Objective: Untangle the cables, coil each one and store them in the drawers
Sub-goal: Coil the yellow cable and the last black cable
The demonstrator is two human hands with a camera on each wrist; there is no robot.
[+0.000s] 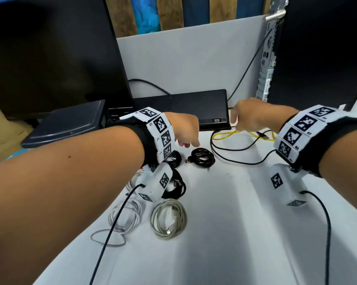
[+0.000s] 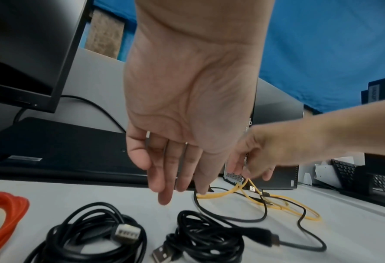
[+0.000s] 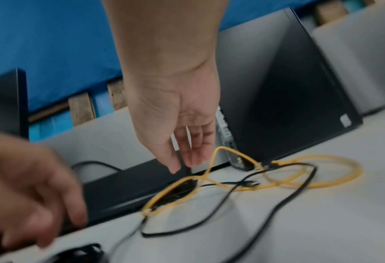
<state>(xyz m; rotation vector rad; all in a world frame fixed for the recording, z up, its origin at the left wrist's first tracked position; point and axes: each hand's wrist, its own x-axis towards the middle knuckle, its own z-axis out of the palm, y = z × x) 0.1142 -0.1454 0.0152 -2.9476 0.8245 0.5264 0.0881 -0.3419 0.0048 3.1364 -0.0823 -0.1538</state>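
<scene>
A yellow cable (image 1: 231, 135) and a loose black cable (image 1: 235, 159) lie crossed over each other on the white table (image 1: 235, 223), just in front of a black keyboard. My right hand (image 1: 235, 125) hovers over them with relaxed fingers (image 3: 187, 156) just above a raised yellow loop (image 3: 218, 149), holding nothing. My left hand (image 1: 188, 144) hangs open, its fingers (image 2: 171, 178) straight, above a coiled black cable (image 1: 202, 157). Other coils lie near: black (image 2: 92, 231), orange (image 2: 7, 210), grey (image 1: 169, 218), white (image 1: 128, 219).
A black keyboard (image 1: 183, 103) lies bottom-up behind the cables. A monitor (image 1: 50, 58) stands at the back left, a computer tower (image 1: 317, 48) at the back right. A dark grey plastic box (image 1: 70, 124) sits at the left edge. Thin black leads trail from both wrist cameras.
</scene>
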